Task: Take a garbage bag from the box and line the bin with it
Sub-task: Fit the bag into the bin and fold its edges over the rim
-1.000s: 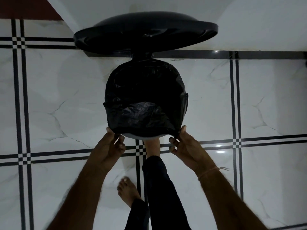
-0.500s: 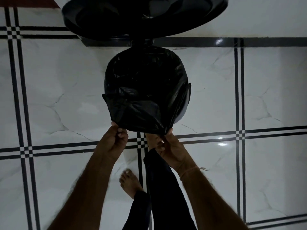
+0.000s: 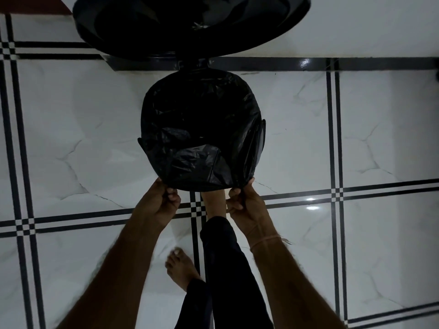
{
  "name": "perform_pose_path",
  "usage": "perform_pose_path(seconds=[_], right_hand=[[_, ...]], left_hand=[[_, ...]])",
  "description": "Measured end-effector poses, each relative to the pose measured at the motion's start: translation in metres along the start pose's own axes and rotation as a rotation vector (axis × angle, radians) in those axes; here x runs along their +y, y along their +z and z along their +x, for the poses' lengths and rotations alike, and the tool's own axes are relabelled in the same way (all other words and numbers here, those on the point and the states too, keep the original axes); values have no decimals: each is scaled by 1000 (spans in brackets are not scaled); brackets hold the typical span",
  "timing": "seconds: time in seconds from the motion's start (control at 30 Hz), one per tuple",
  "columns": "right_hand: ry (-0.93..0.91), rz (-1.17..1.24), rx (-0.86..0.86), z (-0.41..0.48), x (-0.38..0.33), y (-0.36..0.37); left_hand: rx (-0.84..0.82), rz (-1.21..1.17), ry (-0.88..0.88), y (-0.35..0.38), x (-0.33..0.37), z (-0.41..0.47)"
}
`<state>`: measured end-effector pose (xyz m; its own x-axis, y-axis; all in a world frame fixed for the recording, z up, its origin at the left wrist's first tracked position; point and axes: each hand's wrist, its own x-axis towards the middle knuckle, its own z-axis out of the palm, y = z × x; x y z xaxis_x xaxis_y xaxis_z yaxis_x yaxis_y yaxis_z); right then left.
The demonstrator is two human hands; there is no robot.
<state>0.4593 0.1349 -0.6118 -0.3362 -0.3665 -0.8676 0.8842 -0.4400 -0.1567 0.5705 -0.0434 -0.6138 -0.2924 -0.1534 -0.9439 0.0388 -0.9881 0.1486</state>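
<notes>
A black garbage bag covers the round mouth of a pedal bin standing on the floor; the bin's body is hidden under the plastic. The bin's black lid stands raised at the top of the view. My left hand pinches the bag's near edge at the lower left of the rim. My right hand pinches the same edge at the lower right. One bare foot reaches under the bin's front. The box of bags is out of view.
The floor is glossy white marble tile with black double grid lines. A white wall with a dark skirting strip runs behind the bin. My other bare foot stands on the tile below the hands.
My right hand has shifted outward to the right along the bag's near edge, spreading the edge wider across the rim. The view has drifted down, so the lid sits higher in frame.
</notes>
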Motion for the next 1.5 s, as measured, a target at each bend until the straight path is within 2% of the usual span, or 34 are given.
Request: perform_pose_path(seconds=[0.17,0.27,0.4,0.47,0.53,0.7,0.77,0.87,0.93,1.13,1.2,1.3,1.37,1.5], right_hand=[[40,35,65,9,-2,9],[-4,18,40,15,-2,10],[-57,-23,-47,9,-4,-3],[-52,-4,-57,7,-5,-3],[-53,28,-34,11,-6,3],[7,30,155,29,-8,12],[31,58,139,30,-12,10],[-35,53,61,26,-36,12],[-78,-60,78,23,-58,21],[-74,-318,315,45,-65,44],[-116,-331,291,45,-58,45],[-173,-254,188,27,-61,45],[-217,-233,170,20,-65,38],[-223,-376,115,12,-64,39]], left_hand=[[28,42,19,1,-2,2],[55,53,56,5,-3,5],[-96,-176,85,-6,-14,2],[-136,-209,85,-9,-17,1],[-118,-165,94,-5,-17,4],[10,-43,99,5,-10,12],[34,-45,113,4,-7,11],[-90,-180,135,3,0,4],[-118,-158,114,4,6,0],[125,-26,27,8,18,19],[166,-43,36,8,21,19],[10,-67,83,9,25,11],[-10,-32,86,9,28,9],[262,83,42,23,39,17]])
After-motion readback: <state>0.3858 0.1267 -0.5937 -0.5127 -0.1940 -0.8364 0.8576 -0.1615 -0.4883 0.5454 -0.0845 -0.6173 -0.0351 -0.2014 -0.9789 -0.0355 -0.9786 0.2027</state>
